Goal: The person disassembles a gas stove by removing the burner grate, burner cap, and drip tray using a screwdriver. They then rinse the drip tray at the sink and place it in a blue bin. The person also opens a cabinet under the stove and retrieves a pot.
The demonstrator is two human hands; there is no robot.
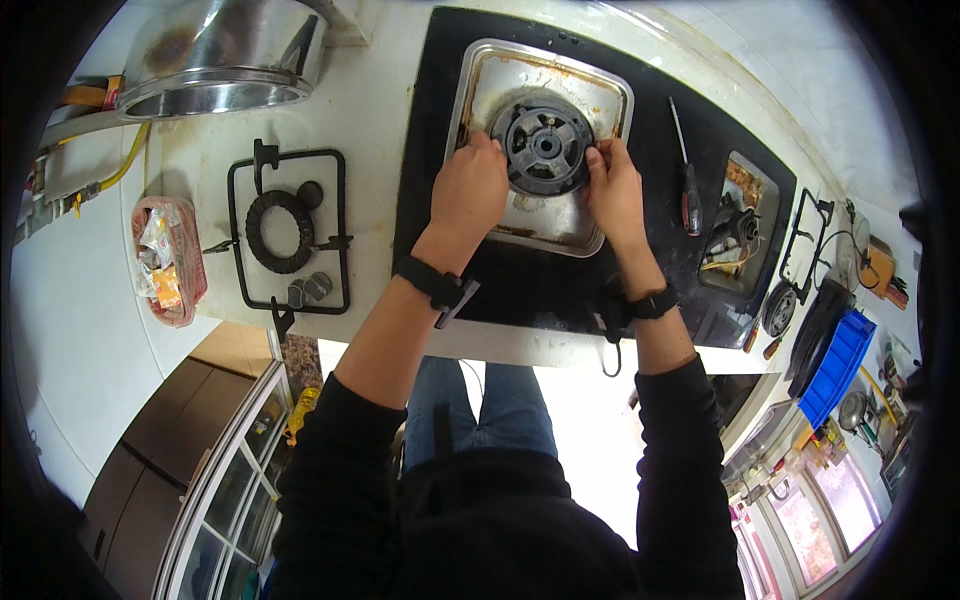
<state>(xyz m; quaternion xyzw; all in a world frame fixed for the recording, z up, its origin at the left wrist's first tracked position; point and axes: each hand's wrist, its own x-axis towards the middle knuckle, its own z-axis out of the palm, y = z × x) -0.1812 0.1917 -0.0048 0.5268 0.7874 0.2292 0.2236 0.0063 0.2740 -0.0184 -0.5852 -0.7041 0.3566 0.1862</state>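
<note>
A dark round gas burner sits in the middle of a stained metal drip tray on a black glass hob. My left hand is closed at the burner's left edge, its fingertips partly hidden by the hand. On the opposite edge, the thumb and fingers of my right hand pinch the rim. A screwdriver with a dark and red handle lies on the glass to the right. Farther right, a second burner recess shows exposed parts and a yellowish wire.
Left on the counter lie a black pan support, a black ring and grey knobs. A pink basket stands beyond them, below a metal pot. At right are another pan support, a burner part and a blue tray.
</note>
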